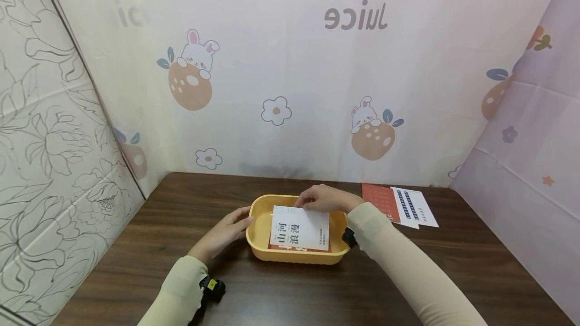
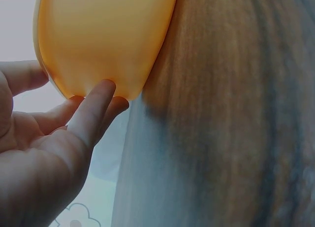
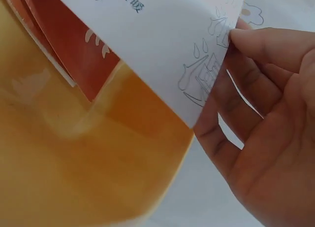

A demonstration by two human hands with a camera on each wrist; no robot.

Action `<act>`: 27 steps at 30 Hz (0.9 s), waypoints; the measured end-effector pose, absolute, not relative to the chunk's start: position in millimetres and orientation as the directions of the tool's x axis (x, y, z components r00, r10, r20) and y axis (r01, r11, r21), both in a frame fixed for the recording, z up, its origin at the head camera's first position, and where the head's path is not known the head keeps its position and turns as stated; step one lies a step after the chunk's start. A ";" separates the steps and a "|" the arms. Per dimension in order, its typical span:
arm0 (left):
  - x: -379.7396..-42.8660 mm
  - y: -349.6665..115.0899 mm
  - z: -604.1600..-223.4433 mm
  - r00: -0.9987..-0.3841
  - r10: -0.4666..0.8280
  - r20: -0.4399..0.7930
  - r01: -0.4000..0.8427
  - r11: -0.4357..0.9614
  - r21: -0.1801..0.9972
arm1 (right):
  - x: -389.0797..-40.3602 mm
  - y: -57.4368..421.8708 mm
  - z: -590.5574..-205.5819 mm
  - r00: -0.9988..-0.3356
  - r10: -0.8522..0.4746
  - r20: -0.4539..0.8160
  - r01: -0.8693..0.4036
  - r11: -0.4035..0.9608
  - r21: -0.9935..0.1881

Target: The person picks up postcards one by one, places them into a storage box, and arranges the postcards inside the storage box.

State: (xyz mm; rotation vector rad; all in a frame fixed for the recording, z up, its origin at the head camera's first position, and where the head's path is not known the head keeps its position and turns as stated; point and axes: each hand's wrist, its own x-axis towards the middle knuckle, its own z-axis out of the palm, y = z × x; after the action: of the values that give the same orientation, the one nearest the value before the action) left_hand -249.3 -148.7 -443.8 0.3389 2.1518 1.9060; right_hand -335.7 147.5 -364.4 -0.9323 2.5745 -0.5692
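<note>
Pale sleeve [image 1: 408,265], white card [image 1: 310,228] between right fingers [image 3: 230,98], over yellow tray [image 1: 294,257]

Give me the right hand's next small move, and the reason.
Probably lower the white card onto the red card beneath: the right hand pinches its edge over the yellow basket, which the left hand holds at one end.

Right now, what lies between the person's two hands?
Part of the yellow tray and the white card pinched in the right hand; the head view shows this.
</note>
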 end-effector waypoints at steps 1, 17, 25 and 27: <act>-249.2 -148.9 -444.0 -0.942 0.335 -0.025 0.015 0.118 0.993 | -336.5 146.8 -365.3 -0.724 -0.662 -0.191 -0.523 0.708 -0.474; -249.8 -149.5 -445.6 -0.938 0.347 -0.012 0.027 0.107 0.994 | -340.0 138.6 -373.7 -0.730 -0.629 -0.268 -0.464 0.743 -0.482; -249.0 -150.2 -444.6 -0.935 0.354 -0.009 0.030 0.103 0.994 | -341.3 136.8 -376.7 -0.727 -0.621 -0.292 -0.476 0.763 -0.437; -249.0 -149.8 -445.1 -0.939 0.344 -0.014 0.025 0.108 0.994 | -340.9 137.2 -376.7 -0.725 -0.618 -0.304 -0.470 0.766 -0.438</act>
State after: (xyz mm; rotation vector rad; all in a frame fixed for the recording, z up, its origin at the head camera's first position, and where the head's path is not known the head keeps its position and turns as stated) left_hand -249.0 -149.8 -445.1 0.3672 2.1432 1.9149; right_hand -340.9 137.2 -376.7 -0.8232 2.5241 -0.4637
